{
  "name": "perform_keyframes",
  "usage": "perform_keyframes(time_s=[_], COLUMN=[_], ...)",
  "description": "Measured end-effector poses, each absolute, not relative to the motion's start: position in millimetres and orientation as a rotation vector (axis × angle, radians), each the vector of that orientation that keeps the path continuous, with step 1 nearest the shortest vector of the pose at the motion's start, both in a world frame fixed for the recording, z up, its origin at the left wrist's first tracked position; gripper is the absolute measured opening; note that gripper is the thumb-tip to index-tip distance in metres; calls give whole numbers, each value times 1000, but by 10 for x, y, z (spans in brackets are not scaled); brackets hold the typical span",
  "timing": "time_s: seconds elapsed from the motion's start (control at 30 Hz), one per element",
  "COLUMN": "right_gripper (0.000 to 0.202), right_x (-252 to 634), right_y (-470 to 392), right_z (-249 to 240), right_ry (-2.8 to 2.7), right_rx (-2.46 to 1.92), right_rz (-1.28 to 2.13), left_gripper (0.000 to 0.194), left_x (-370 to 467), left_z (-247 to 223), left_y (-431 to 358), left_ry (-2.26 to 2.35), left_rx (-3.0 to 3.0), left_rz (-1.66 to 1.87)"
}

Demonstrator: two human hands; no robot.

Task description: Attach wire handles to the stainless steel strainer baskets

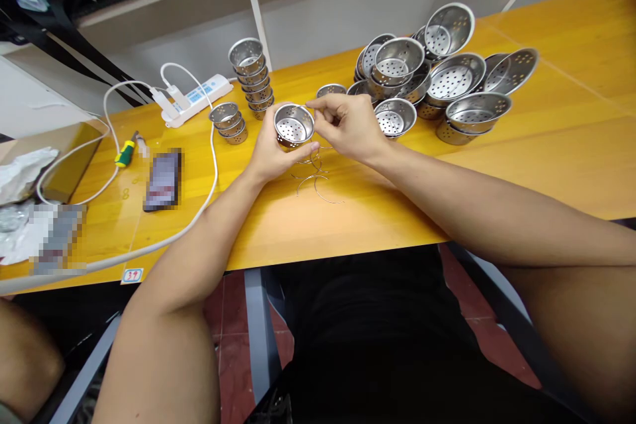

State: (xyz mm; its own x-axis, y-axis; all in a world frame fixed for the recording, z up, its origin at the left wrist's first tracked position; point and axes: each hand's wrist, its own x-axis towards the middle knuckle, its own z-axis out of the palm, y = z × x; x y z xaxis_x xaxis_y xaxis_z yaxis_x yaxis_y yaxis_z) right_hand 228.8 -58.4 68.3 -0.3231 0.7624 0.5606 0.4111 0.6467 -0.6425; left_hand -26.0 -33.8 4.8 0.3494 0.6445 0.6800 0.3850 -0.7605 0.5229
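Observation:
My left hand is wrapped round a small perforated metal cup, its open top facing up. At the cup's right rim, my right hand has thumb and forefinger pinched together; what they hold, if anything, is too small to make out. Several thin curved wires lie on the yellow table just below the cup. To the right of my right hand sits another perforated cup.
Beyond my left hand stand a tall cup stack and a shorter stack. Many larger cups crowd the right. A power strip, white cable, screwdriver and phone lie left.

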Motion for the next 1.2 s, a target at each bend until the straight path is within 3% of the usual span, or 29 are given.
perform_keyframes(time_s=[0.43,0.57,0.87,1.03,1.2], right_gripper=[37,44,73,71,71], right_x=[2231,2181,2278,2350,2285], right_y=[-577,-640,-665,-557,-518], right_z=[632,652,840,858,791], right_ry=[-1931,-1922,-1976,-1984,-1840], right_rx=[-921,-908,-625,-353,-360], right_rz=[485,525,871,1142,1237], left_gripper=[110,111,93,94,98], left_x=[-254,-245,-217,-239,-216], left_z=[65,90,163,166,181], left_y=[-372,-399,-483,-490,-489], left_ry=[959,976,971,895,849], left_rx=[2300,2299,2203,2187,2252], left_rz=[1366,1395,1392,1319,1321])
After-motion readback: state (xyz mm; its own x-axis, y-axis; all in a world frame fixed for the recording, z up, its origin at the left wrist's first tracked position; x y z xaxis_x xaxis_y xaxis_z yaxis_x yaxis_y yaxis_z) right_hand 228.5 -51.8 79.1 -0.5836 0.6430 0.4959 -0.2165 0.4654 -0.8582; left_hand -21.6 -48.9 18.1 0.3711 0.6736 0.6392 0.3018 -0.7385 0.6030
